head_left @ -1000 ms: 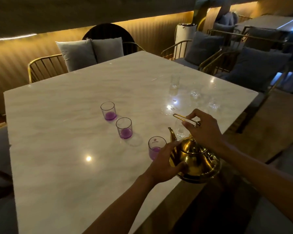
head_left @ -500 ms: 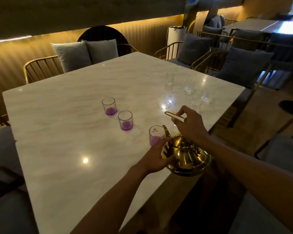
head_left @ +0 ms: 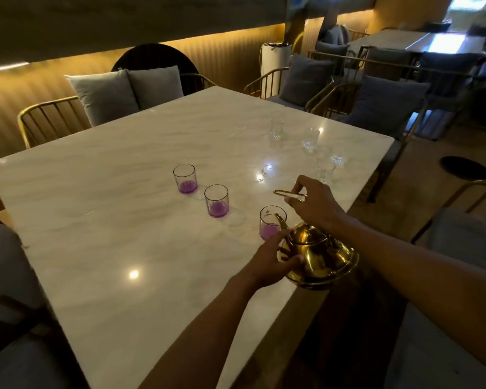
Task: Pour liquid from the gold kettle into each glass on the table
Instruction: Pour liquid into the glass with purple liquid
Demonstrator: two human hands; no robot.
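Three glasses with purple liquid; gold kettle in right hand's handle-pinch, left hand cupped against it.

Gold kettle: polished, round-bellied, lidded, tipped toward the near glass, hanging over the near right edge of the tabletop, thin wire handle raised above it, curved spout reaching the rim of the star-marked glass. That glass: clear, upright, purple liquid in its lower part. Two more short clear tumblers in a diagonal line beyond it: middle glass and far glass, both upright, each with a shallow purple layer at the bottom. Farther right, a loose cluster of clear glasses, faint against the pale marble, contents impossible to tell.
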